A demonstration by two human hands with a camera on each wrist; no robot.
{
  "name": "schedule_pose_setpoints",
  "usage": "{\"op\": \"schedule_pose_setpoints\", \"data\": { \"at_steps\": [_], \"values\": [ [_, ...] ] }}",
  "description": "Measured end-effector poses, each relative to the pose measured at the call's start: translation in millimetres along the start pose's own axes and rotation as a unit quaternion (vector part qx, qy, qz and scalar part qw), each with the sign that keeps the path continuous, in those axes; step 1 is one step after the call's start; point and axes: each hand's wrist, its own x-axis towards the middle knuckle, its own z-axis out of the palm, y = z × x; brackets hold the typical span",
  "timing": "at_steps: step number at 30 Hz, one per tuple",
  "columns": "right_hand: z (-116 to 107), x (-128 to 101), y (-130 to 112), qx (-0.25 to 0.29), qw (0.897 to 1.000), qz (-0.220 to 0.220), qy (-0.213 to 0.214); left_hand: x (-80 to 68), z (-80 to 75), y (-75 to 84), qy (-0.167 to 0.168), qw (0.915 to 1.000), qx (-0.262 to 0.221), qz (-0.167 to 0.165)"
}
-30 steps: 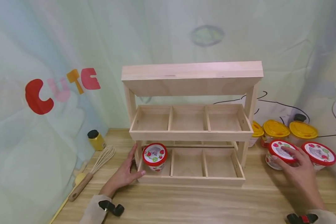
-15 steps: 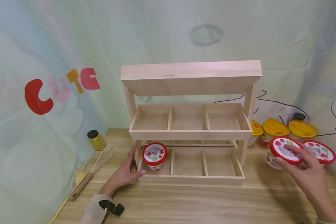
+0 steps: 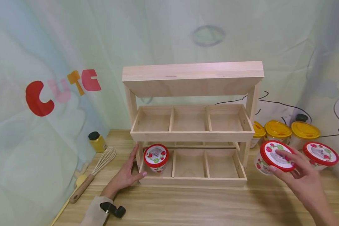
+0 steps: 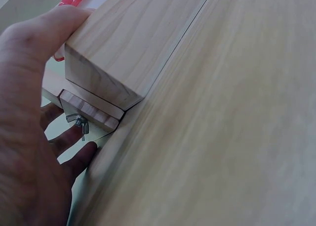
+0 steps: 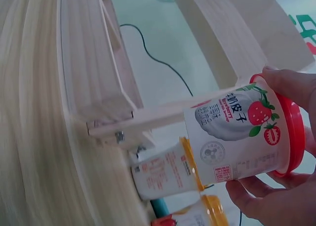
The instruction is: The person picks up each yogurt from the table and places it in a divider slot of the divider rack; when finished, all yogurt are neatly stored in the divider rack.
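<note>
My right hand (image 3: 305, 179) grips a white tub (image 3: 275, 158) with a red lid and strawberry print, likely yogurt, tilted in the air right of a wooden two-tier rack (image 3: 192, 137). In the right wrist view the tub (image 5: 242, 137) lies sideways between thumb and fingers. My left hand (image 3: 127, 174) rests against the rack's lower left corner. Its thumb touches the front of the lower tray (image 3: 192, 180), and its fingers spread along the side post by a wing nut (image 4: 79, 121). A matching tub (image 3: 156, 157) stands in the tray's left compartment.
Another red-lidded tub (image 3: 321, 154) stands at the right, with yellow-lidded tubs (image 3: 277, 128) behind it. On the left lie a whisk (image 3: 94, 174) and a yellow jar with a black lid (image 3: 97, 141). A printed curtain (image 3: 169, 40) hangs behind the rack.
The right hand has lifted its red-lidded tub off the table and brought it left, toward the rack, tilting it. The left hand has stayed in place.
</note>
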Motion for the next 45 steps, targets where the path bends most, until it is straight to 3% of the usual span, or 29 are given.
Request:
{"op": "schedule_pose_setpoints", "data": {
  "at_steps": [4, 16, 21, 30, 33, 39, 45],
  "values": [
    [3, -4, -3, 0.006, 0.999, -0.038, -0.012, -0.9, 1.1, -0.4, 0.000, 1.0000, -0.005, -0.003],
    [26, -8, -19, 0.035, 0.993, -0.058, -0.092, -0.3, -1.3, -0.3, -0.003, 0.9999, 0.002, -0.011],
    [41, -11, -25, 0.055, 0.986, -0.090, -0.129, 0.2, -1.3, 0.9, -0.003, 0.9999, -0.002, -0.015],
    [71, -17, -39, 0.129, 0.965, -0.172, -0.148, 0.1, -0.3, 0.2, -0.004, 0.9998, -0.006, -0.016],
    [78, -17, -44, 0.137, 0.962, -0.175, -0.162, -0.8, -0.4, 0.0, -0.002, 0.9998, -0.011, -0.017],
    [88, -15, -53, 0.122, 0.964, -0.154, -0.180, -0.9, -0.6, 0.6, -0.001, 0.9997, -0.019, -0.018],
    [103, -10, -57, 0.137, 0.957, -0.172, -0.190, -1.2, -1.1, 1.8, -0.002, 0.9995, -0.020, -0.025]
  ]
}}
